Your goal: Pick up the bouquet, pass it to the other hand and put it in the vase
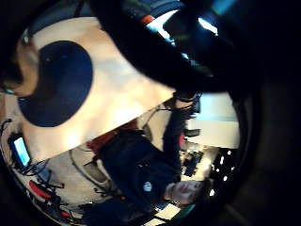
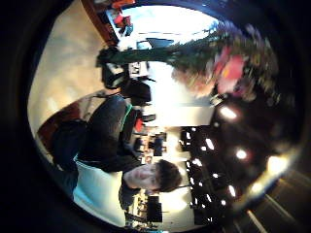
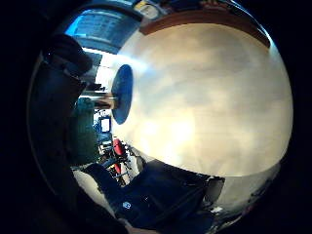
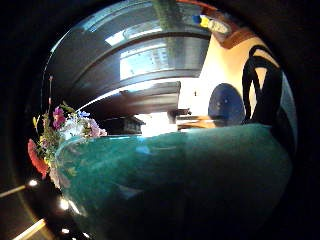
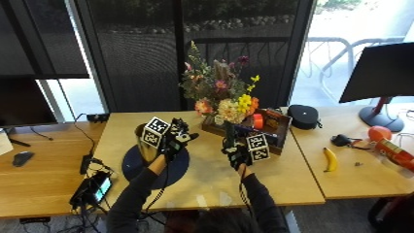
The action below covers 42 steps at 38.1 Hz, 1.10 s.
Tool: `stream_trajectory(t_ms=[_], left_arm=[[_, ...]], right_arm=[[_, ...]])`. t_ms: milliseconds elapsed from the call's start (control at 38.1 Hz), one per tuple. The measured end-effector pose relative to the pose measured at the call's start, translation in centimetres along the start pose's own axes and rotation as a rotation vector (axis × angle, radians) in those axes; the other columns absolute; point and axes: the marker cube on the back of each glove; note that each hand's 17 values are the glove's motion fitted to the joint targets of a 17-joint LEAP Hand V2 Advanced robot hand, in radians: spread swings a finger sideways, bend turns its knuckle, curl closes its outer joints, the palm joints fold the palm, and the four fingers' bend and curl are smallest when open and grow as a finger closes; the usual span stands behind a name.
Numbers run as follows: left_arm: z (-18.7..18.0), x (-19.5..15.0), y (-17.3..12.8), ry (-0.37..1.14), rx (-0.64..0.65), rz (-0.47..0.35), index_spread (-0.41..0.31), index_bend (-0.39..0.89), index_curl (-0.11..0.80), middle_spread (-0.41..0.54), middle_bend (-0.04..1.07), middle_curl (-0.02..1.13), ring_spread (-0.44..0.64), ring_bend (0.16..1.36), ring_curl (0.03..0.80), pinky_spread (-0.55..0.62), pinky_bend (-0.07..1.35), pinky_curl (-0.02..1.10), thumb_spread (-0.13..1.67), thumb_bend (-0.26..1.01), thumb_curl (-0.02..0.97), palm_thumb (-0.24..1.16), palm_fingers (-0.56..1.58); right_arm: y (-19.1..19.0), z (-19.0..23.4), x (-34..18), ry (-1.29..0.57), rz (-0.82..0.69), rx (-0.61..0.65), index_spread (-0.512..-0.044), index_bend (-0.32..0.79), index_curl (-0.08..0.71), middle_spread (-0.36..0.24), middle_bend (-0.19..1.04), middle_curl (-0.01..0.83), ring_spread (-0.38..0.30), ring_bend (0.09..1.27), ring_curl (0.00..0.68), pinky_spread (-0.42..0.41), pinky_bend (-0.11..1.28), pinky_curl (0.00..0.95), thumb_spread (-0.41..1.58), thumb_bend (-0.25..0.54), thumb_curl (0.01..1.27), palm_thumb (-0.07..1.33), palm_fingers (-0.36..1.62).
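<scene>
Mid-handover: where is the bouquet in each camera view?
Outside: bouquet above table centre, stems in right hand.
Left thumb side: blooms against the bright window.
Left little finger side: not in it.
Right thumb side: green stems fill the foreground.
Right little finger side: green patch, likely stems.
Shared: blue mat, absent only left thumb side.

Office — wooden desks, monitor, cables.

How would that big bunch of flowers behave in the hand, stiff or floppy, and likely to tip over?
The bouquet looks top-heavy: a wide spread of blooms above the thin stems that the right hand grips, so it would probably lean if tilted. The stems stand upright here, so they seem fairly stiff. The petals are likely fragile, and the wrap may be a little slippery.
</scene>
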Motion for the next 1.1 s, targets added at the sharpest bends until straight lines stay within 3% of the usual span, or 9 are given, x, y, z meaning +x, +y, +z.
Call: stream_trajectory(t_ms=[210,420,577,656,708,787,970,1049,1101], left_arm=[[3.0,0.4,-2.3,0.184,-0.108,0.003,0.061,0.08,0.215,0.239,0.20,0.34,0.35,0.60,0.263,0.37,0.72,0.40,1.07,0.01,0.356,0.48,0.17],[5.1,1.3,-2.8,0.237,-0.119,0.011,0.096,0.12,0.212,0.246,0.19,0.34,0.33,0.62,0.274,0.35,0.74,0.40,1.00,-0.01,0.375,0.54,0.17],[5.6,1.8,-3.3,0.256,-0.074,0.020,0.085,0.20,0.253,0.183,0.23,0.36,0.29,0.60,0.269,0.36,0.60,0.36,0.96,-0.01,0.390,0.60,0.25],[5.7,1.4,-3.7,0.278,-0.062,0.001,0.051,0.26,0.290,0.126,0.24,0.36,0.22,0.59,0.265,0.32,0.51,0.33,0.94,0.00,0.400,0.65,0.36],[5.9,1.5,-3.6,0.291,-0.050,-0.003,0.049,0.22,0.292,0.122,0.22,0.36,0.22,0.58,0.265,0.33,0.50,0.32,0.94,-0.02,0.398,0.65,0.33],[6.0,1.4,-3.8,0.307,-0.026,-0.005,-0.001,0.29,0.331,0.051,0.26,0.39,0.11,0.57,0.272,0.23,0.41,0.31,0.93,0.00,0.412,0.71,0.51],[6.0,1.4,-4.1,0.287,0.015,0.009,-0.108,0.38,0.392,-0.100,0.38,0.43,-0.08,0.53,0.284,0.12,0.16,0.26,0.95,0.03,0.452,0.85,0.76],[5.9,1.5,-4.2,0.277,0.056,0.014,-0.145,0.37,0.401,-0.146,0.44,0.44,-0.15,0.53,0.285,0.04,0.14,0.25,0.92,0.02,0.471,0.87,0.93],[5.8,2.1,-3.8,0.271,0.091,0.016,-0.164,0.36,0.410,-0.175,0.51,0.46,-0.19,0.55,0.304,-0.01,0.11,0.24,0.95,0.01,0.468,0.86,1.04]], right_arm=[[2.4,5.1,-1.8,-0.038,-0.066,-0.125,-0.245,0.49,0.593,-0.205,0.46,0.644,-0.253,0.51,0.525,-0.322,0.36,0.450,0.07,-0.021,0.70,1.23,1.21],[3.8,9.6,-2.2,-0.064,-0.082,-0.215,-0.245,0.49,0.611,-0.205,0.46,0.657,-0.251,0.51,0.534,-0.323,0.36,0.456,0.01,-0.024,0.71,1.22,1.21],[3.6,11.7,-2.0,-0.076,-0.076,-0.252,-0.245,0.48,0.621,-0.205,0.46,0.665,-0.251,0.51,0.541,-0.324,0.36,0.458,-0.02,-0.024,0.72,1.22,1.21],[3.8,12.4,-2.1,-0.073,-0.071,-0.263,-0.245,0.48,0.626,-0.205,0.46,0.669,-0.251,0.51,0.543,-0.324,0.36,0.459,-0.03,-0.026,0.72,1.22,1.21],[3.8,12.7,-2.1,-0.074,-0.070,-0.267,-0.246,0.48,0.628,-0.205,0.45,0.671,-0.251,0.51,0.545,-0.324,0.36,0.460,-0.04,-0.025,0.72,1.22,1.21],[3.5,13.2,-2.0,-0.067,-0.080,-0.256,-0.246,0.48,0.632,-0.205,0.45,0.673,-0.252,0.51,0.549,-0.329,0.36,0.462,-0.04,-0.026,0.73,1.22,1.21],[2.3,13.7,-1.8,0.096,-0.429,-0.040,-0.247,0.47,0.641,-0.205,0.45,0.680,-0.252,0.51,0.554,-0.331,0.36,0.463,-0.06,-0.027,0.73,1.22,1.21],[2.6,14.0,-1.7,0.078,-0.392,-0.069,-0.247,0.47,0.644,-0.205,0.45,0.683,-0.254,0.50,0.557,-0.334,0.35,0.464,-0.06,-0.028,0.73,1.22,1.21],[1.8,14.0,-1.2,0.101,-0.427,-0.024,-0.244,0.45,0.640,-0.204,0.45,0.682,-0.253,0.50,0.558,-0.337,0.36,0.464,-0.05,-0.042,0.73,1.20,1.21]])
